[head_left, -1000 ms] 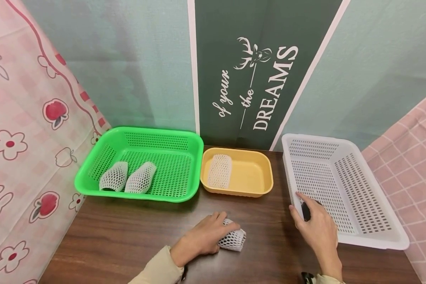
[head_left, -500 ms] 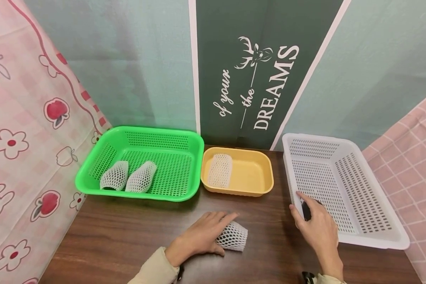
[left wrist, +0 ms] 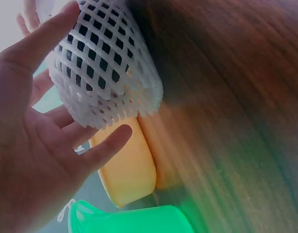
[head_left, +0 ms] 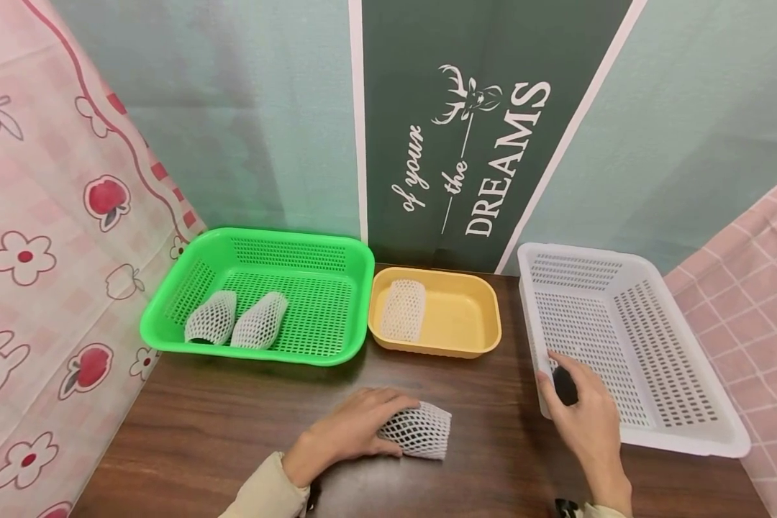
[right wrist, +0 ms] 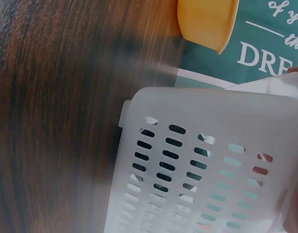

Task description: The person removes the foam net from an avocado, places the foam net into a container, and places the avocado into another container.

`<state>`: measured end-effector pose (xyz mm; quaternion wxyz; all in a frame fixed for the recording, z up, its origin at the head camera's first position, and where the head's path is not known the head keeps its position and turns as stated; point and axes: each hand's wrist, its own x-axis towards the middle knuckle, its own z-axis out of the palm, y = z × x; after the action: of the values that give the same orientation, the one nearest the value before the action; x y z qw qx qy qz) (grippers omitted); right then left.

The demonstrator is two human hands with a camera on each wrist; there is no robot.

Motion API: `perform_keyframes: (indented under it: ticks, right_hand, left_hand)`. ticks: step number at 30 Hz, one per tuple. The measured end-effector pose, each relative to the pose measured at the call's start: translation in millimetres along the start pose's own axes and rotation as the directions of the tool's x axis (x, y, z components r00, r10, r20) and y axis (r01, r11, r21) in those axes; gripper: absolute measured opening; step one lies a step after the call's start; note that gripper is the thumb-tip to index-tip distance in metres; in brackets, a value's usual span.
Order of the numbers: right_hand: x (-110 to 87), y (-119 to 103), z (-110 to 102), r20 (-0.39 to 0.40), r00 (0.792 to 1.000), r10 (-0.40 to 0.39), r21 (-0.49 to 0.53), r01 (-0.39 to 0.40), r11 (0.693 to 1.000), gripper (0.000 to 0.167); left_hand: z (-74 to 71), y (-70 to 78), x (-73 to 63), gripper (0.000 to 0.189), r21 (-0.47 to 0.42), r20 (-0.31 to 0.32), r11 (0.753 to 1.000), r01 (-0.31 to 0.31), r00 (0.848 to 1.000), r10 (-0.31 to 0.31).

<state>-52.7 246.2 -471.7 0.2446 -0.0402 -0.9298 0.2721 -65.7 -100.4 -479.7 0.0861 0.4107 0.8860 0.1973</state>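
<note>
In the head view my left hand (head_left: 359,424) lies alongside a dark object in a white foam fruit net (head_left: 421,432) on the brown table. Its fingers are extended and loose around the net's near end, as the left wrist view also shows, where the net (left wrist: 100,63) covers something dark. My right hand (head_left: 585,414) reaches over the left side of the white basket (head_left: 647,345), its thumb and forefinger curled about a dark rounded object (head_left: 565,386), mostly hidden by the hand.
A green basket (head_left: 356,309) at the left contains two netted objects (head_left: 259,320). Between the baskets, the yellow tray (head_left: 460,324) bears a white foam net (head_left: 403,309). Printed curtains stand behind and on both sides.
My left fingers loosened from the netted object, and the hand drew slightly left. My right hand shifted a little at the basket, with the dark object showing rounder between thumb and forefinger.
</note>
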Motion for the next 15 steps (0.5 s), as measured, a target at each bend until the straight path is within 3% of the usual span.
perform_keyframes:
  ticks: [8, 15]
  right_hand:
    - [0.5, 1, 1, -0.114, 0.988, -0.106, 0.094, 0.117, 0.989, 0.037]
    - [-0.6, -5, -2, -0.186, 0.966, -0.177, 0.129, 0.203, 0.971, 0.033]
  left_hand:
    - [3.1, -12.1, -3.7, 0.073, -0.103, -0.059, 0.994, -0.029, 0.998, 0.023]
    - [4.8, -17.1, -6.5, 0.071, -0.112, -0.079, 0.994, -0.016, 0.997, 0.007]
